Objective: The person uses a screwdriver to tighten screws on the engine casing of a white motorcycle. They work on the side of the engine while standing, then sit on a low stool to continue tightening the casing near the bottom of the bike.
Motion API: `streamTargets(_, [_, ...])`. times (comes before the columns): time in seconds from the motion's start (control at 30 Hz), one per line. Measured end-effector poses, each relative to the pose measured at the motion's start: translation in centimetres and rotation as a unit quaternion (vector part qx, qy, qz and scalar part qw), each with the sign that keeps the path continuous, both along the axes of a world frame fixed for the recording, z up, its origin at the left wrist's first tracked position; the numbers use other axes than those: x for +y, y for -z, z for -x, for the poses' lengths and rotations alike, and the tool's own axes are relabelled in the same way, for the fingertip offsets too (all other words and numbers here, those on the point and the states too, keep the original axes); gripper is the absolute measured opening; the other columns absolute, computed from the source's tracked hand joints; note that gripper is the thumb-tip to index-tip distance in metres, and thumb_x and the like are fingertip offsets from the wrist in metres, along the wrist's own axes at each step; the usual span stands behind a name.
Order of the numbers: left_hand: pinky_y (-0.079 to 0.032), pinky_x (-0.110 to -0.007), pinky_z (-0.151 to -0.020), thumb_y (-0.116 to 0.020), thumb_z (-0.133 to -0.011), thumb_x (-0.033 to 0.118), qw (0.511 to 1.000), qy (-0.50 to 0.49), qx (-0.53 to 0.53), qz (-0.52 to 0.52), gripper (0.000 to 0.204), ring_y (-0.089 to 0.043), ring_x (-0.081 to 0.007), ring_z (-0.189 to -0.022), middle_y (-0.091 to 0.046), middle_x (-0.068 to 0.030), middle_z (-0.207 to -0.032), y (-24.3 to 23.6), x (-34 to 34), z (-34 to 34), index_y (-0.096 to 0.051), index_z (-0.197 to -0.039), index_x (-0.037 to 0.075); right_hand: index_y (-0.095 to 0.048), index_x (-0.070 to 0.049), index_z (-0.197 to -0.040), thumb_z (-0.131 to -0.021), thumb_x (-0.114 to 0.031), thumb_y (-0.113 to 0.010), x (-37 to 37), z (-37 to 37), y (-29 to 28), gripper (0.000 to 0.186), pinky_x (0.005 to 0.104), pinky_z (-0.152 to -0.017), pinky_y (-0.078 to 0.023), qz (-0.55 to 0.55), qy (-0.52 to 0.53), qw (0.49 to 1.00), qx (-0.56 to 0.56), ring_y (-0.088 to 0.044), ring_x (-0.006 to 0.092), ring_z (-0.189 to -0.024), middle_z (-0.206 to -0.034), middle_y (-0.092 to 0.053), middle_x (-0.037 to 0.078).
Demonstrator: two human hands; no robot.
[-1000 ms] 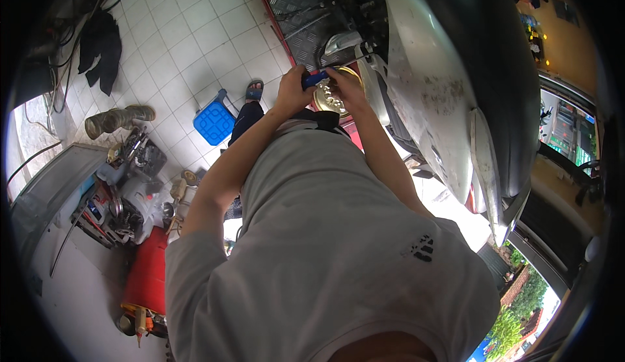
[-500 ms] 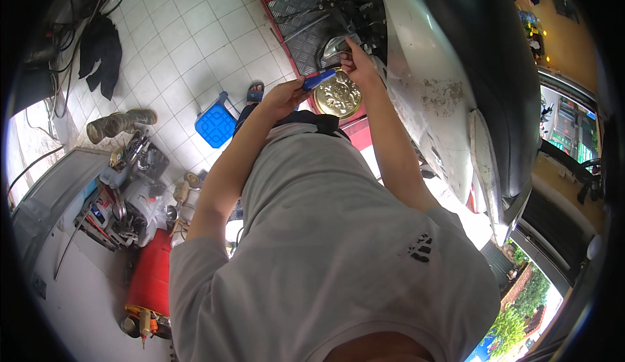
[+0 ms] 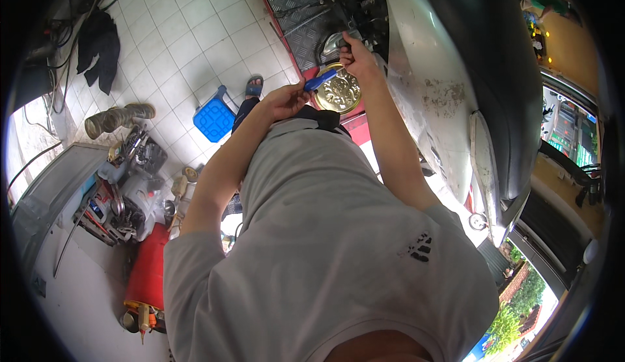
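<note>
My left hand is closed on a blue tool, which points forward and right over a round gold metal tray holding small shiny items. My right hand is raised beside a silver metal part of the motorbike, its fingers curled; what they hold, if anything, I cannot make out. The tray rests on a red lift platform with a patterned metal plate, against the motorbike's pale body.
A blue stool stands by my sandalled foot. Hoses, dark cloth and brownish cylindrical items are left. Cluttered tools and parts sit near a red drum. A person in green is at upper right.
My right hand has left the blue tool and moved forward and up toward the silver part. My left hand, still on the tool, is slightly lower, uncovering more of the gold tray.
</note>
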State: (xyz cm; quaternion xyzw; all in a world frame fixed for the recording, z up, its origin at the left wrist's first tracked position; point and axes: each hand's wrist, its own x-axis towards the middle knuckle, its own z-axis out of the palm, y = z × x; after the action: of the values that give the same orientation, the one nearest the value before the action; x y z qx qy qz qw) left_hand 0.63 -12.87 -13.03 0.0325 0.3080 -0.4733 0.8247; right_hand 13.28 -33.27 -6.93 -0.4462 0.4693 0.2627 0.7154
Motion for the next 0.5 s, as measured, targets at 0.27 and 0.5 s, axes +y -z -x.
streamTargets(0.27, [-0.047,-0.019,-0.061,-0.044,-0.097,0.027,0.981,0.008,-0.129,-0.147,0.027,-0.055,-0.011,-0.069,-0.057,-0.0083,-0.083,-0.3,-0.3,-0.7,-0.048,-0.101,0.001,-0.044,-0.012,-0.074,-0.083,-0.024,-0.07,0.8,0.0,-0.5,0.029,0.0197,-0.038,-0.024,0.009,0.018,1.0,-0.005,-0.03,0.0067,-0.044,-0.06,-0.04,0.0])
streamTargets(0.5, [-0.048,-0.029,-0.065,-0.064,-0.084,0.015,0.81,0.08,-0.397,-0.424,0.026,-0.061,-0.017,-0.075,-0.061,-0.0125,-0.088,-1.0,-1.2,0.0,-0.053,-0.099,-0.002,-0.044,-0.011,-0.074,-0.082,-0.024,-0.07,1.2,0.0,-0.6,0.03,0.0196,-0.039,-0.026,0.021,0.016,1.0,-0.007,-0.033,0.0069,-0.045,-0.06,-0.04,0.0])
